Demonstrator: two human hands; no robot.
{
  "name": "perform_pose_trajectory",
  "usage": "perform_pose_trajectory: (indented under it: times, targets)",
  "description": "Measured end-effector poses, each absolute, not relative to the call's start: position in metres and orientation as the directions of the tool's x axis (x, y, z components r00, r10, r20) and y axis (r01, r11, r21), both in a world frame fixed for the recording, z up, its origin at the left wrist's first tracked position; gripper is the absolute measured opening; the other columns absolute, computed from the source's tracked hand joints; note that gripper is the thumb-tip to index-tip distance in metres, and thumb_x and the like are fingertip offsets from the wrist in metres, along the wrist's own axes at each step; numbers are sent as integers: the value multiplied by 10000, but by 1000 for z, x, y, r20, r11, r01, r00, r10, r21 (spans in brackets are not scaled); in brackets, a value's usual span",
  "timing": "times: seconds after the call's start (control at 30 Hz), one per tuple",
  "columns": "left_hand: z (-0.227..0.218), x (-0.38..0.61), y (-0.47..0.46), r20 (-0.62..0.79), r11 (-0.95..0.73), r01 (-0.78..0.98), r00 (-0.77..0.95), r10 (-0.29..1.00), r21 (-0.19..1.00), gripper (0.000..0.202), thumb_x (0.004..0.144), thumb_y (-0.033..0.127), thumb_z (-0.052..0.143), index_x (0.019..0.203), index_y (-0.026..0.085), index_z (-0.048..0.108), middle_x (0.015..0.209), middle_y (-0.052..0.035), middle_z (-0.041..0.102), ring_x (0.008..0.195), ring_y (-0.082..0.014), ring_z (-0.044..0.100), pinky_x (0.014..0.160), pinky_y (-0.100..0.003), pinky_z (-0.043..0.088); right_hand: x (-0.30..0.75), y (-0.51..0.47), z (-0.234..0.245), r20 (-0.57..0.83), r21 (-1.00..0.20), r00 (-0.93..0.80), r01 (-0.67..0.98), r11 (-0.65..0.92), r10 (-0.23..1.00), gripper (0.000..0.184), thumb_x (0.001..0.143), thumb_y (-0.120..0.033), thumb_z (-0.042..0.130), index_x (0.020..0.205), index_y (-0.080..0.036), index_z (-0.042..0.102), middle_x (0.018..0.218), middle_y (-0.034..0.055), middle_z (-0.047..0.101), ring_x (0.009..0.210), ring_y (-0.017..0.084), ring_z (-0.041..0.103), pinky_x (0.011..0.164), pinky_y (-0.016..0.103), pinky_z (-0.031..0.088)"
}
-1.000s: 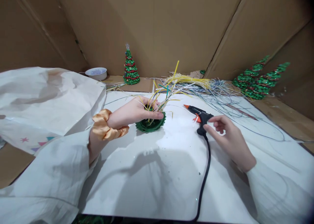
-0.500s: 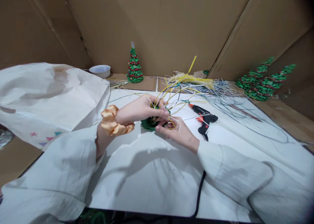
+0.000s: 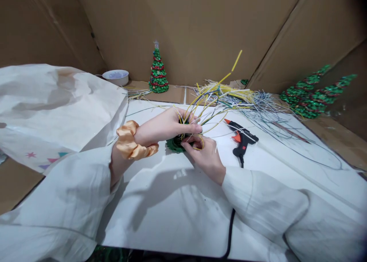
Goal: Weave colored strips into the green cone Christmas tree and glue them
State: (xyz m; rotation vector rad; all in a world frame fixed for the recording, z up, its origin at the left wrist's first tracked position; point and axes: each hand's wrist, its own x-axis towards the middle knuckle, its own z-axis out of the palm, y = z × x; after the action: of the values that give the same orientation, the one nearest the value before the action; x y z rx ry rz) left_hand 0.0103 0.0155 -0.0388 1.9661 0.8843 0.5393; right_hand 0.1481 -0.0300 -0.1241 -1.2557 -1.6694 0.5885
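Note:
My left hand (image 3: 182, 123) is closed around a loose bunch of thin yellow, white and dark green wires (image 3: 202, 107), which fan out up and to the right. Below it a dark green, ruffled round piece (image 3: 173, 145) lies at the tabletop, partly covered by both hands. My right hand (image 3: 205, 153) pinches at the piece's right side, where a yellow wire (image 3: 202, 142) loops by the fingers. The exact spot under its fingertips is hidden. An orange scrunchie (image 3: 132, 141) sits on my left wrist.
A black and orange glue gun (image 3: 243, 139) lies right of my hands. Behind are a wire pile (image 3: 235, 95), a decorated small tree (image 3: 158, 72) and a white bowl (image 3: 116, 77). Two more trees (image 3: 315, 95) stand far right; a white bag (image 3: 63, 113) covers the left.
My right hand has shifted slightly left and down, its fingers drawn tighter at the green piece. My left hand keeps hold of the wires. The view has shifted a little.

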Motion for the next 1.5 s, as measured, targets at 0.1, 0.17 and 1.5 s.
perform_pose_trajectory:
  times: [0.1,0.17,1.5]
  targets:
    - [-39,10,16,25,-351,368,659,752,861,283,752,438,573,732,162,632,808,-20,645,834,-163,583,704,-241,427,151,-30,-126,417,-783,-80,475,403,905,104,740,-215,601,675,-149,647,594,5,635,473,98,470,501,231,388]
    - [-39,10,15,31,-343,363,646,763,867,303,767,451,551,734,160,630,806,-23,647,809,-159,586,680,-235,431,153,-30,-127,431,-789,-100,440,428,897,103,757,-221,590,701,-152,642,619,10,641,500,111,503,514,237,403]
    - [-38,14,10,-75,-150,330,582,809,932,360,785,519,514,807,168,593,788,-41,650,626,-130,590,542,-228,443,153,-28,-133,454,-610,-296,584,536,840,64,832,-190,428,812,-209,485,726,12,591,610,148,538,600,275,427]
